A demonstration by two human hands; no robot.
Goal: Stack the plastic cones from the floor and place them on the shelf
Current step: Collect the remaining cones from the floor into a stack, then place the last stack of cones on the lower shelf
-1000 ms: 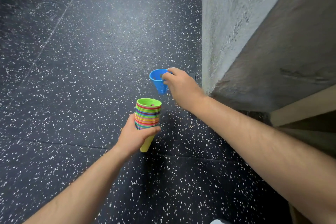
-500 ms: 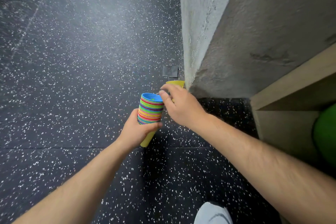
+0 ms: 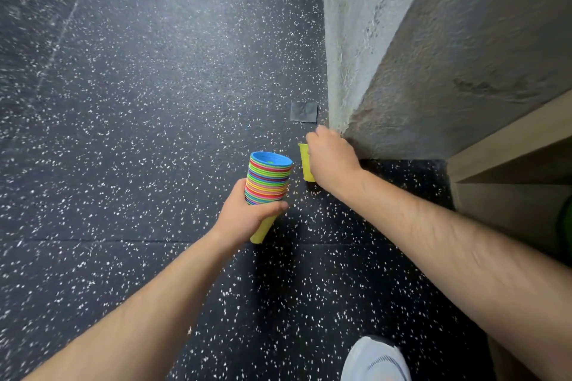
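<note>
Many plastic cones are nested into one stack, their rims showing as thin bands of red, green, yellow, pink and purple. A blue cone is uppermost, open end up, and a yellow tip pokes out at the bottom. The left hand grips the stack around its lower part, fingers wrapped behind and thumb across the front, and holds it in the air, leaning slightly to the right.

Just beside the stack, to its right, is a single yellow cone, also open end up. The right hand is curled over it from the right, fingers closed on its rim and side. Only the cone's left strip shows past the hand. Whether its tip rests on the floor or is lifted clear cannot be told.

This cone is at the floor's right edge, close to the corner of a rough concrete pillar. A flat grey patch lies on the black, white-speckled floor just beyond the right hand, near the pillar's base. A seam runs across the floor below the left hand.

At the right edge of the view is the pale wooden shelf, with part of a green object showing inside it. A white shoe stands on the floor at the bottom edge, under the right forearm.
</note>
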